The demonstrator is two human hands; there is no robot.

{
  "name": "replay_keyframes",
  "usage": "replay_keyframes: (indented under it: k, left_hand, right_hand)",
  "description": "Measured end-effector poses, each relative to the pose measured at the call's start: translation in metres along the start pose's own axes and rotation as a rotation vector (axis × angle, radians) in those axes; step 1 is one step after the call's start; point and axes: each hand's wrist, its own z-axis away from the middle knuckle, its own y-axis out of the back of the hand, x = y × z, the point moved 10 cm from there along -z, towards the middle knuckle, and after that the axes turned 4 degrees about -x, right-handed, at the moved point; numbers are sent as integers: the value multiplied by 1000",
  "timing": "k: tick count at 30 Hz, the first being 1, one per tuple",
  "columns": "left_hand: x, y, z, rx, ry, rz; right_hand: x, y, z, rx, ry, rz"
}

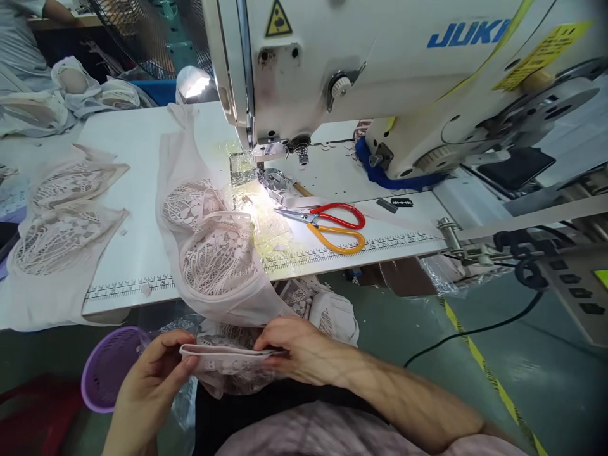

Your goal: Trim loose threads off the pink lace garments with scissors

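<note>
Over my lap, both hands stretch a folded pale pink bra band edge (228,352) between them. My left hand (159,373) pinches its left end between thumb and fingers. Its right part is gripped by my right hand (294,348), whose fingertips are partly hidden by the cloth. Just beyond them a pale lace bra (218,253) lies on the white sewing table (142,247) and hangs over its front edge. More lace bra pieces (332,310) are bunched below the edge, behind my right hand.
A JUKI sewing machine (380,63) stands over the table. Scissors with red and yellow handles (335,223) lie near its needle, with blades (401,202) farther right. Lace pieces (66,221) lie at left. A purple basket (111,367) stands below. Another person (21,38) is at far left.
</note>
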Motion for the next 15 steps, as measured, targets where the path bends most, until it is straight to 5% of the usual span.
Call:
replay_keyframes:
  k: [6, 15]
  left_hand:
    - [-4, 0, -10, -177, -162, -197]
    - [9, -13, 18, 96, -106, -68]
  right_hand:
    - [4, 1, 2, -13, -34, -3]
    - [22, 1, 8, -11, -242, -7]
